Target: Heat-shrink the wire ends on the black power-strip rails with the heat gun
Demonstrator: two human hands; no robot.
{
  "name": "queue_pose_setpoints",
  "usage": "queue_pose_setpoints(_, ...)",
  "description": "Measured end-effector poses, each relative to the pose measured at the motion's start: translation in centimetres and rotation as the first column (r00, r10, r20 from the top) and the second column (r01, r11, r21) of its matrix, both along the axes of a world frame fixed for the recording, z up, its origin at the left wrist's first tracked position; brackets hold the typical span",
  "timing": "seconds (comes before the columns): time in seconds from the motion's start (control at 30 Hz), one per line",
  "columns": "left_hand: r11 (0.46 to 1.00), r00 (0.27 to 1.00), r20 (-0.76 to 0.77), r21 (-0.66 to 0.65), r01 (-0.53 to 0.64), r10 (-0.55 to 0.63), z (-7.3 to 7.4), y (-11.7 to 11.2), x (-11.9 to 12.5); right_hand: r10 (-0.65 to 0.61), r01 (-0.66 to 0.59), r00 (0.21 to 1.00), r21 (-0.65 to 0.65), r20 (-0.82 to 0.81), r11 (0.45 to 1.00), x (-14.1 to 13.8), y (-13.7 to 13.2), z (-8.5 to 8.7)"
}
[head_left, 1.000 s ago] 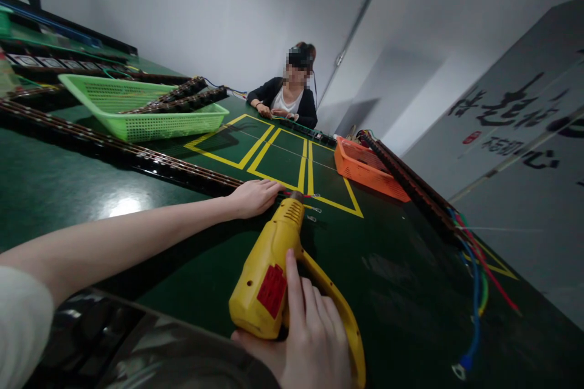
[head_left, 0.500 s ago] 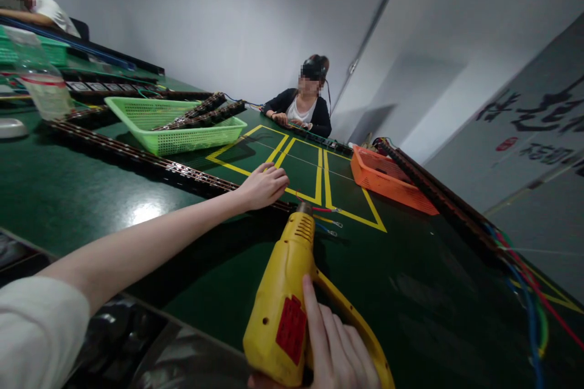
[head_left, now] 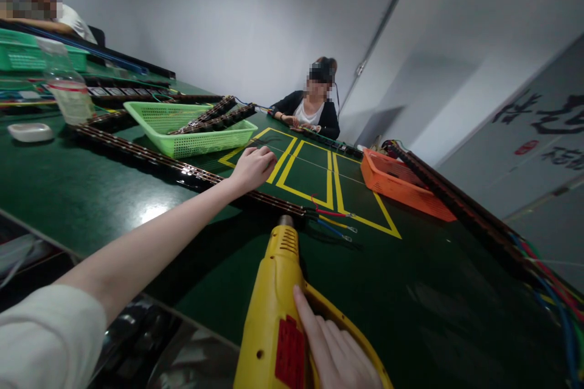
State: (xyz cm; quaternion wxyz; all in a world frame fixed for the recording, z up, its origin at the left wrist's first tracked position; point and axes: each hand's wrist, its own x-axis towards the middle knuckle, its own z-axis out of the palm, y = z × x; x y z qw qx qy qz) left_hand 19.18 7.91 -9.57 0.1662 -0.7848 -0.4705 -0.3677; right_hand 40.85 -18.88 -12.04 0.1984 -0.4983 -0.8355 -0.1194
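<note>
A yellow heat gun [head_left: 270, 298] is gripped in my right hand [head_left: 340, 346], fingers wrapped round its handle and index finger lying along the body. Its metal nozzle points at the near side of a long dark strip assembly [head_left: 150, 159], close to the end where red, yellow and blue wires [head_left: 331, 220] with ring terminals come out. My left hand [head_left: 254, 167] is at the strip farther left, fingers curled. The underside of that hand is hidden, so what it holds, if anything, does not show.
A green basket [head_left: 196, 144] with dark strips stands behind the long strip. Right of the yellow tape marks is an orange basket [head_left: 406, 194] beside another wired strip [head_left: 460, 206]. A bottle [head_left: 68, 94] stands at left. Across the table [head_left: 365, 316] sits a co-worker [head_left: 310, 110].
My left hand has moved left along the strip, away from its wired end. The heat gun's nozzle has shifted left and slightly nearer, uncovering the wires. The whole view has shifted a little.
</note>
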Motion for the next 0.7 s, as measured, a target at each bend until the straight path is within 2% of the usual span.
queue_pose_setpoints(0.1,1.000,1.000,0.015,-0.006,-0.006,0.006,0.0,-0.1,-0.1,0.150,-0.146,0.987,-0.061,0.054,0.987,0.9,0.8,2.8)
queue_pose_setpoints(0.13,1.000,1.000,0.011,-0.012,-0.008,0.008,-0.1,-0.2,-0.1,0.132,-0.130,0.987,-0.024,0.093,0.991,1.0,1.1,3.9)
queue_pose_setpoints(0.23,0.999,1.000,-0.009,-0.034,0.000,0.000,-0.5,-0.3,0.1,-0.057,0.044,0.977,0.067,0.206,0.997,0.2,2.8,7.2)
queue_pose_setpoints(0.33,0.999,1.000,0.007,-0.042,0.020,-0.020,-0.9,-0.3,0.3,-0.143,0.156,0.946,-0.023,0.291,0.987,-1.6,6.0,9.4)
queue_pose_setpoints(0.37,0.999,0.999,0.026,-0.040,0.029,-0.028,-0.9,-0.3,0.3,-0.123,0.154,0.945,-0.080,0.304,0.985,-2.2,7.4,9.7)
queue_pose_setpoints(0.43,0.998,0.994,0.096,-0.025,0.058,-0.055,-0.8,-0.4,0.4,-0.064,0.110,0.947,-0.131,0.316,0.985,-3.4,10.4,9.6)
queue_pose_setpoints(0.5,0.995,0.971,0.214,0.007,0.103,-0.102,-0.5,-0.8,0.7,-0.010,0.070,0.947,-0.176,0.320,0.982,-4.7,13.4,8.8)
queue_pose_setpoints(0.6,0.979,0.890,0.410,0.070,0.190,-0.202,0.2,-1.6,1.4,0.040,0.054,0.938,-0.261,0.344,0.964,-6.9,17.4,7.0)
queue_pose_setpoints(0.7,0.953,0.830,0.470,0.141,0.267,-0.301,0.6,-2.5,2.1,0.087,0.048,0.929,-0.352,0.359,0.935,-9.0,20.2,5.6)
